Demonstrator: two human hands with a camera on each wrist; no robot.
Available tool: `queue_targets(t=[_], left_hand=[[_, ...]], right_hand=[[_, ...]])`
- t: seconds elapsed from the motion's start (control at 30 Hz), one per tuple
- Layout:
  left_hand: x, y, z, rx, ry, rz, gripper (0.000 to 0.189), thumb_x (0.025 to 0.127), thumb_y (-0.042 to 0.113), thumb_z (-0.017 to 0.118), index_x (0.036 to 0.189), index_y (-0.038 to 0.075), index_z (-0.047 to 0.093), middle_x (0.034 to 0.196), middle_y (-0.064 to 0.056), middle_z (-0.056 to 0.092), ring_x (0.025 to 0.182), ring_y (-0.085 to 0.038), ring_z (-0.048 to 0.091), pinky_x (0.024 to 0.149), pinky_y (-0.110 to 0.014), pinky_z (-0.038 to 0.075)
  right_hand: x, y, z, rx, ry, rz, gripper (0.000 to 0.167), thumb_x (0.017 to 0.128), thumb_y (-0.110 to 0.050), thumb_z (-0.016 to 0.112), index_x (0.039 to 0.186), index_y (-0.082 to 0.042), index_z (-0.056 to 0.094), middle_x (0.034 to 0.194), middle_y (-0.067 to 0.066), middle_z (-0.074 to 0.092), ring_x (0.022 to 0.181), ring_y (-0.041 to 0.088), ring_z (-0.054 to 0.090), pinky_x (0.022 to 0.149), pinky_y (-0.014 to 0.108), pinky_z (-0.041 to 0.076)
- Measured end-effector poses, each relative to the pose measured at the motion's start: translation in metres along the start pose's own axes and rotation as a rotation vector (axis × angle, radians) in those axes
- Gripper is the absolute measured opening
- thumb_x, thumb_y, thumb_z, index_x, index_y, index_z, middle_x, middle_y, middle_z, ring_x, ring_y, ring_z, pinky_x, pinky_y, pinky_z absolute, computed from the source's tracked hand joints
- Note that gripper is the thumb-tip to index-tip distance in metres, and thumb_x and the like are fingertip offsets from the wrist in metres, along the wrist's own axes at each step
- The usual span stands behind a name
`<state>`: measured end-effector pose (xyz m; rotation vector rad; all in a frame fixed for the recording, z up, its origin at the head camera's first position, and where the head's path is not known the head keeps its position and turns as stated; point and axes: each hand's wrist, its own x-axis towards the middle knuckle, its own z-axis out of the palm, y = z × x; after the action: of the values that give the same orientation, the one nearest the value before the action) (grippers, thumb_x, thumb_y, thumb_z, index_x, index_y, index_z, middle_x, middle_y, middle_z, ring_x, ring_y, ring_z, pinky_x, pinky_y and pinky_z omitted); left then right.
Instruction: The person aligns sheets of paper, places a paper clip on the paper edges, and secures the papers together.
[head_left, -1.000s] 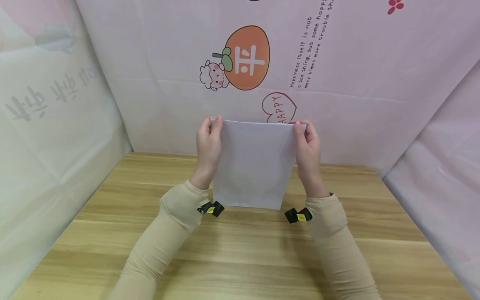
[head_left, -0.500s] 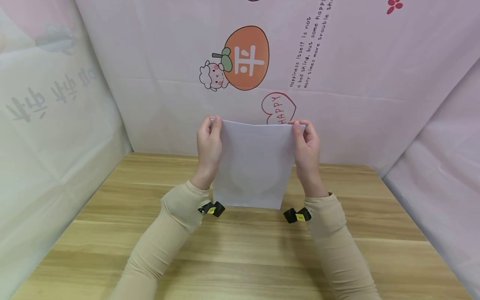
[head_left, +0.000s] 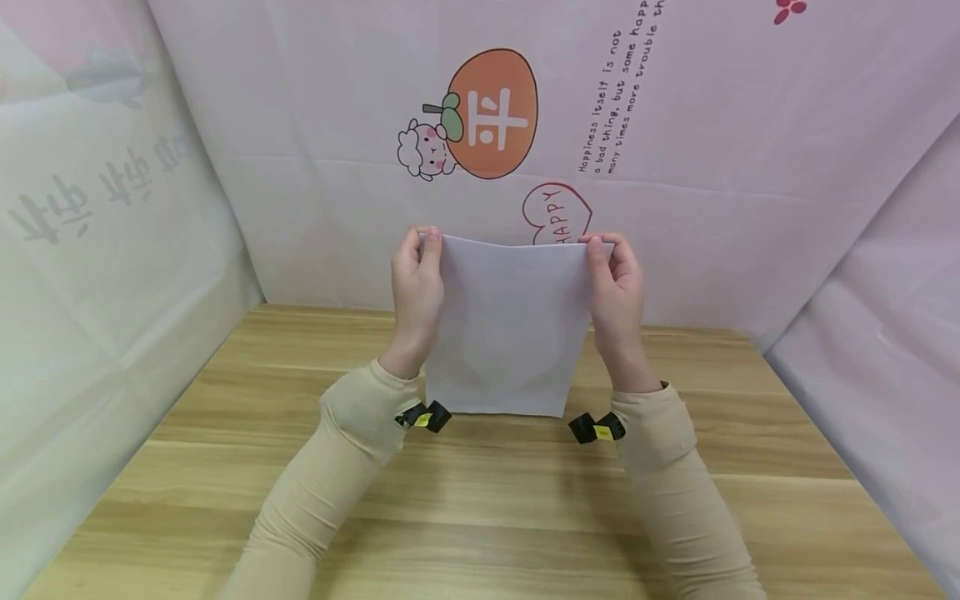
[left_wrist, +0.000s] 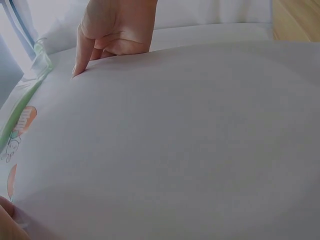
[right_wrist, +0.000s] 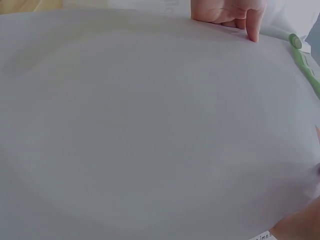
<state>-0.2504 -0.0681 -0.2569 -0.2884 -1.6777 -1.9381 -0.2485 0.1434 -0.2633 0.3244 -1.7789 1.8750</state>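
A blank white sheet of paper hangs upright between the two hands in the head view, its top edge bowed slightly. The left hand pinches the top left corner, thumb on the near face and fingers behind. At the top right corner the right hand grips the sheet the same way. The paper fills most of the left wrist view, with the right hand on its far edge. In the right wrist view the left hand shows at the paper's upper edge.
A wooden table lies below the hands. White printed cloth stands behind it, and plain folds of cloth enclose the left side. Small black cameras sit on both sleeve cuffs.
The paper's top edge, nearly straight a second ago, now dips slightly near its middle. Both hands keep their hold at nearly the same places.
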Motion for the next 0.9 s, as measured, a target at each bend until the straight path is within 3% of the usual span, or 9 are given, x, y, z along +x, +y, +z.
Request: queue_targets(t=[0.27,0.53,0.9], left_hand=[[-0.0019,0.0000,0.0003,0.010,0.005,0.039,0.022,0.101,0.015,0.043,0.086,0.002,0.052,0.075,0.000,0.040,0.079,-0.010,0.041,0.073,-0.022,0.033],[-0.0024,-0.0032,-0.0014,0.006,0.011,0.014,0.022,0.101,0.017,0.043,0.087,0.003,0.053,0.083,0.001,0.049,0.087,-0.010,0.045,0.079,-0.022,0.035],[-0.0017,-0.0041,-0.0032,0.013,-0.005,-0.008,0.023,0.101,0.018,0.043,0.090,0.001,0.054,0.076,-0.003,0.041,0.082,-0.014,0.041,0.073,-0.023,0.031]], right_hand=[[-0.0008,0.0011,0.0002,0.005,0.012,-0.007,0.015,0.097,-0.030,0.052,0.099,-0.017,0.059,0.091,-0.001,0.060,0.084,0.014,0.057,0.073,0.028,0.047],[-0.0022,0.0048,-0.0012,-0.022,0.012,-0.002,0.018,0.098,-0.031,0.051,0.101,-0.016,0.059,0.095,0.000,0.059,0.087,0.016,0.057,0.076,0.029,0.048],[-0.0015,0.0067,-0.0017,-0.002,0.009,-0.002,0.020,0.097,-0.030,0.052,0.103,-0.012,0.058,0.095,-0.002,0.059,0.087,0.014,0.056,0.075,0.027,0.047]])
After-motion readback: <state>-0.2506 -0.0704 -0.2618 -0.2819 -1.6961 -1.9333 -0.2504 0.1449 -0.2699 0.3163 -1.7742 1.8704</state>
